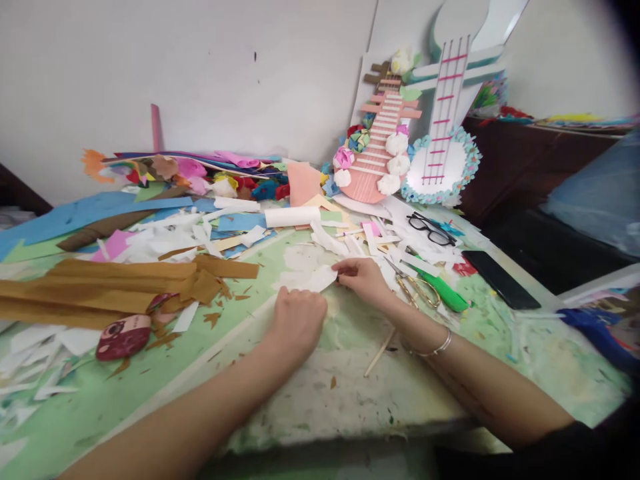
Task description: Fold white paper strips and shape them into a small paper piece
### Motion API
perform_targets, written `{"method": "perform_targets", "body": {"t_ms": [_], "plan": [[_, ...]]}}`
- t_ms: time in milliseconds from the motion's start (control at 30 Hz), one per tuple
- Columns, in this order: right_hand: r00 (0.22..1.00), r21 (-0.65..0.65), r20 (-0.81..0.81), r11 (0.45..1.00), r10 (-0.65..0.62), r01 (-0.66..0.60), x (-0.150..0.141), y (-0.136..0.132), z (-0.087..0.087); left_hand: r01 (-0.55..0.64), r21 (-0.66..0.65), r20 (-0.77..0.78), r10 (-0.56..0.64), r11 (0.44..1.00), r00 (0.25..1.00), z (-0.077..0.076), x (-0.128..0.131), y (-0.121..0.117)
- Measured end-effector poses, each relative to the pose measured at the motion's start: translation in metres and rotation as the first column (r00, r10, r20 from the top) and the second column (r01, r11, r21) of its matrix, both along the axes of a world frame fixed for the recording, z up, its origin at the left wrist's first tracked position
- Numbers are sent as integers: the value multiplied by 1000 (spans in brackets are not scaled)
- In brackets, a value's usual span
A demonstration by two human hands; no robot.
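A small white piece of paper (320, 279) is stretched between my two hands above the green table. My left hand (300, 317) is closed, knuckles up, at the paper's near left edge; its fingertips are hidden underneath. With thumb and fingers, my right hand (364, 281) pinches the paper's right corner. More white paper (295, 261) lies just behind. Close to my right wrist are gold-handled scissors (417, 287), a green tool (445, 290) and a thin wooden stick (380, 352).
Brown crepe paper (100, 287) and a dark red patterned object (123, 337) lie left among scraps. A white roll (293, 216) sits behind my hands. Black glasses (431, 230) and a phone (501, 279) lie right. Paper-decorated instrument models (373, 153) lean on the wall.
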State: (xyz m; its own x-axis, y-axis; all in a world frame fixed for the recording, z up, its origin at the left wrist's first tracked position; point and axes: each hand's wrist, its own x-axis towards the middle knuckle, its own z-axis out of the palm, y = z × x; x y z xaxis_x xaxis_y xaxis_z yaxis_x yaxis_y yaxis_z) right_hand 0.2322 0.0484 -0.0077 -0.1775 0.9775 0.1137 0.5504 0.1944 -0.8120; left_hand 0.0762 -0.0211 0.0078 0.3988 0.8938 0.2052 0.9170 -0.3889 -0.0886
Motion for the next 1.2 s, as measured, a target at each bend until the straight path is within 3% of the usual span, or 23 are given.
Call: {"method": "perform_targets", "body": {"t_ms": [100, 233, 367, 500, 600, 900, 1200], "plan": [[998, 123, 61, 992, -32, 24, 4, -10, -2, -49, -19, -21, 49, 999, 999, 0, -8, 5], [991, 209, 128, 978, -28, 1, 7, -11, -6, -19, 11, -45, 19, 1000, 999, -4, -28, 11], [985, 247, 175, 968, 8, -52, 8, -11, -8, 203, 304, -117, -175, 931, 978, -17, -57, 22], [976, 287, 215, 952, 41, -104, 8, -11, -10, 219, 401, 85, -274, 889, 958, -27, -75, 31], [975, 265, 205, 954, 84, -138, 10, -9, -11, 225, 403, 218, -332, 887, 918, -31, -77, 35], [961, 236, 217, 946, 170, -221, 18, -5, -9, 272, 365, 280, -384, 890, 880, -34, -77, 40], [981, 116, 146, 983, 125, -143, 20, -1, -3, 286, 219, 417, -355, 933, 837, -35, -76, 42]]}}
